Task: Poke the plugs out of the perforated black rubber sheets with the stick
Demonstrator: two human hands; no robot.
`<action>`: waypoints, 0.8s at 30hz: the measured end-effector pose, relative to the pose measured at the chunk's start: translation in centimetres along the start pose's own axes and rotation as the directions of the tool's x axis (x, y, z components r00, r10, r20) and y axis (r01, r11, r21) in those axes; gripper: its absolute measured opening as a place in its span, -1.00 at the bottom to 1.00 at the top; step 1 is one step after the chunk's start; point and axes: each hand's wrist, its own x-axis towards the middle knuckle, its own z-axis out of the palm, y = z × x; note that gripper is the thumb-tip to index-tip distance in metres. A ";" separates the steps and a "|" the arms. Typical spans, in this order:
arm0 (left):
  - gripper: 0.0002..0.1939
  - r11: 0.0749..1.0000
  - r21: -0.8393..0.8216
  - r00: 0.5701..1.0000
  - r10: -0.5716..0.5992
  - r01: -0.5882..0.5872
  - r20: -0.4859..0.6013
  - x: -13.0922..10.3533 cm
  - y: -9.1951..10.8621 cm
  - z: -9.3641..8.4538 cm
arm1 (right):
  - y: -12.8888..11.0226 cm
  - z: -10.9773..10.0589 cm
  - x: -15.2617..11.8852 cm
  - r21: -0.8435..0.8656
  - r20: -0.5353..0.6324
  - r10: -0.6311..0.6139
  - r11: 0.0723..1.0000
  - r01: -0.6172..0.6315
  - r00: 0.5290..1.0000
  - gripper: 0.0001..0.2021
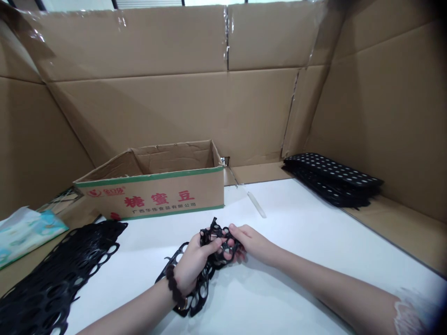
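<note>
Both hands meet over the middle of the white tabletop, gripping a crumpled black sheet full of round holes (200,291). My left hand (195,258), with a dark bracelet at the wrist, has its thumb pressed on the bunched part, and the sheet hangs down beneath it to the table. From the right, my right hand (249,242) pinches the same bunch, its fingertips showing through the holes. To the left lies a pile of similar black perforated sheets (52,270), spread flat and overlapping.
Behind the hands stands an open cardboard box (167,197) with green edges and red lettering. A stack of black dotted sheets (328,177) sits at the back right. A pale, slim stick-like item (256,204) lies near the box. At far left is a tissue pack (31,232). Cardboard walls (157,111) enclose the table.
</note>
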 end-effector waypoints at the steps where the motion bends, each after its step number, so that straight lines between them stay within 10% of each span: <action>1: -0.82 1.000 0.002 1.000 -0.001 0.001 -0.004 0.0 -0.1 0.0 | 0.0 -0.2 0.0 0.021 0.011 0.001 1.000 -0.001 1.000 -0.42; 11: -0.89 0.998 -0.050 0.991 -0.048 0.042 -0.126 0.1 -0.6 -0.6 | -0.4 -3.8 0.7 -0.063 -0.211 -0.010 0.998 -0.004 0.977 -0.46; 16: -0.85 0.999 -0.015 0.963 -0.054 0.052 -0.263 0.1 -0.6 -0.6 | -0.4 -7.0 1.0 -0.203 -0.708 -0.145 0.979 -0.002 0.691 -0.54; 24: -0.71 0.999 0.026 0.969 -0.028 0.035 -0.247 0.3 -0.4 0.0 | -1.9 0.2 -0.6 -0.742 -0.272 -0.424 0.664 0.092 0.864 -0.73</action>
